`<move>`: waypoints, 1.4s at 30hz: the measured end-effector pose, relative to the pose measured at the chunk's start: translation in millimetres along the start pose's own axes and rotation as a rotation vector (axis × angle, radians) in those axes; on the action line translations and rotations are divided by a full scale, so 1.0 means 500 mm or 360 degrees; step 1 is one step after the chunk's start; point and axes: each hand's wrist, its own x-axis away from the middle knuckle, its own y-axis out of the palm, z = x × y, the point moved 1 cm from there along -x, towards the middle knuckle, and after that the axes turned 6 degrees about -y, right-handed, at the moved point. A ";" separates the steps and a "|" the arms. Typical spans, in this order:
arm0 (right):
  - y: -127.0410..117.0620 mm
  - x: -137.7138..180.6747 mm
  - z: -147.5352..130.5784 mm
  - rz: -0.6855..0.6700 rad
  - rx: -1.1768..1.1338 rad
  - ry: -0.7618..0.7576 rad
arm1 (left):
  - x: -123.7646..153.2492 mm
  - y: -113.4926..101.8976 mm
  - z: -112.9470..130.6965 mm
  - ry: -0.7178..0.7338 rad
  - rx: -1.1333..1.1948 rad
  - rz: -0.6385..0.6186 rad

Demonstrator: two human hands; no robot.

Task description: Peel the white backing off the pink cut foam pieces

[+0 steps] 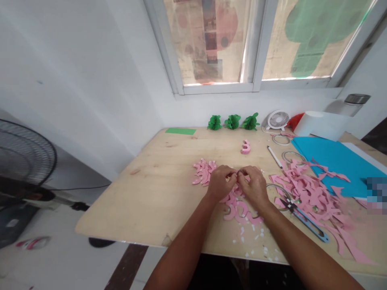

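Note:
My left hand (223, 182) and my right hand (252, 184) meet above the table (157, 189), fingertips pinched close together. Whatever lies between the fingers is too small and hidden to make out. Under and in front of the hands are curved pink cut-outs (242, 209), partly covered by them. Left of my left hand is a heap of similar pink pieces (203, 172) with small white patches. A small stack of pink curved pieces (246, 147) stands farther back. Small white scraps (262, 231) are scattered near the front edge.
Pink offcuts (314, 193), blue-handled pliers (308, 221) and wire coils (293, 157) lie to the right, beside a marker (274, 156) and blue sheets (347, 165). Green paper shapes (232, 121), a green strip (180, 131) and a small white fan (278, 120) are along the back.

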 end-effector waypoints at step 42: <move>0.008 -0.003 0.036 0.0209 -0.0391 0.0384 | -0.009 -0.003 -0.014 -0.0533 0.0662 -0.0008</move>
